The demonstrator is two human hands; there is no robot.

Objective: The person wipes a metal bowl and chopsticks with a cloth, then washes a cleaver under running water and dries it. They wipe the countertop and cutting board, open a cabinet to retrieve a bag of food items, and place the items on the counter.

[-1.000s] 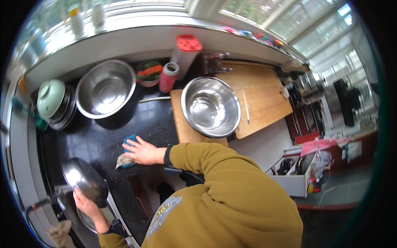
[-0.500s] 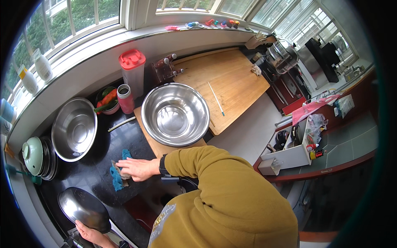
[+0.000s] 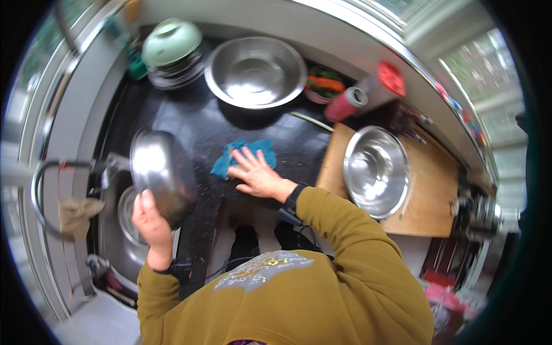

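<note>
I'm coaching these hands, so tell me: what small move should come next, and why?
Probably slide the right hand with the blue cloth left: its palm lies over the cloth, bare black counter shows that side, and the left hand holds the steel bowl tilted by the sink.

Black speckled countertop (image 3: 178, 112), blue cloth (image 3: 263, 150), steel basin (image 3: 255, 75), pink bowl (image 3: 316, 97), pink bottle (image 3: 343, 106), pale stalk (image 3: 311, 121)
</note>
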